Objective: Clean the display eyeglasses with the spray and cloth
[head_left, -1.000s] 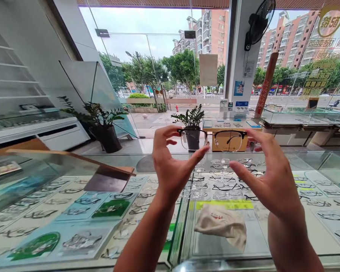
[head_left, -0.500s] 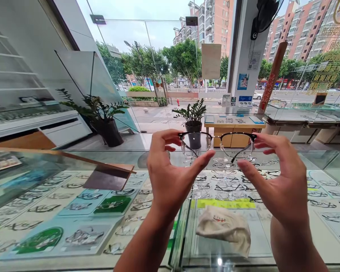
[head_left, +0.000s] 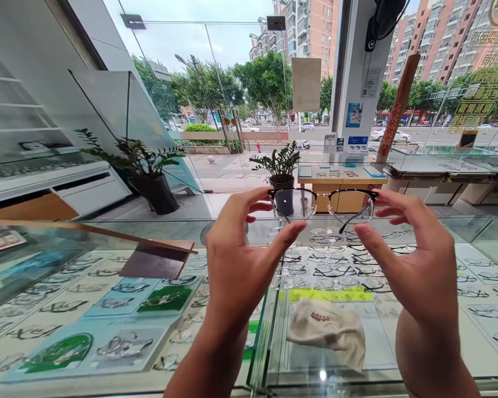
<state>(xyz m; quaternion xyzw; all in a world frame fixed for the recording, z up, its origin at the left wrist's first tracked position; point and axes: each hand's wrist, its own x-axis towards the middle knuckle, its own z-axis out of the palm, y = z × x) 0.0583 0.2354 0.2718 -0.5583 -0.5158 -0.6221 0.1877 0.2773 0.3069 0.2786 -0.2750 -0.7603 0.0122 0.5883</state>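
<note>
A pair of eyeglasses (head_left: 323, 193) with a black browline and clear lower rims is held up level in front of me, above the glass counter. My left hand (head_left: 240, 249) grips its left outer corner with the fingers, the thumb stretched out below the left lens. At the right outer corner, my right hand (head_left: 419, 260) has hold of the frame, its thumb under the right lens. One temple arm hangs down behind the right lens. Below the hands a crumpled cream cloth (head_left: 330, 331) with small dark-red print lies on the counter top.
The glass display counter (head_left: 269, 354) holds rows of eyeglasses. A brown board (head_left: 155, 261) leans at the left. Beyond stand two potted plants (head_left: 161, 193), a wooden display cabinet (head_left: 344, 190) and a glass shopfront facing the street.
The eyeglasses have risen slightly and shifted a little right in view. My left hand has moved slightly left and its thumb lies farther from the lens. The cloth stays put.
</note>
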